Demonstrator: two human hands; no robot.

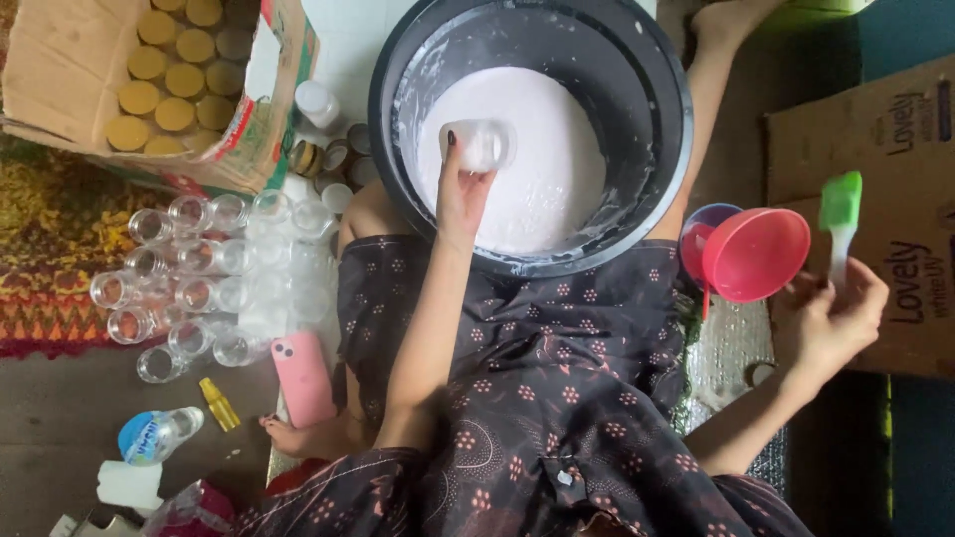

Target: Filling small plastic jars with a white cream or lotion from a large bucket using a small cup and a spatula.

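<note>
the left hand [460, 194] grips a small clear jar [478, 144] tight over the pink cream in the big black bowl [657, 149]. the right hand [826, 318] holds a green spatula [841, 214] tight. it looks like filling time; next comes a slow, careful scoop.

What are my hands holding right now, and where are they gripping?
Left hand holds a small clear jar by its side, over the basin. Right hand grips the spatula by its handle.

A brown cardboard box [99, 80] (holding gold-lidded jars) stands upper left; another printed carton [895, 149] sits right.
</note>
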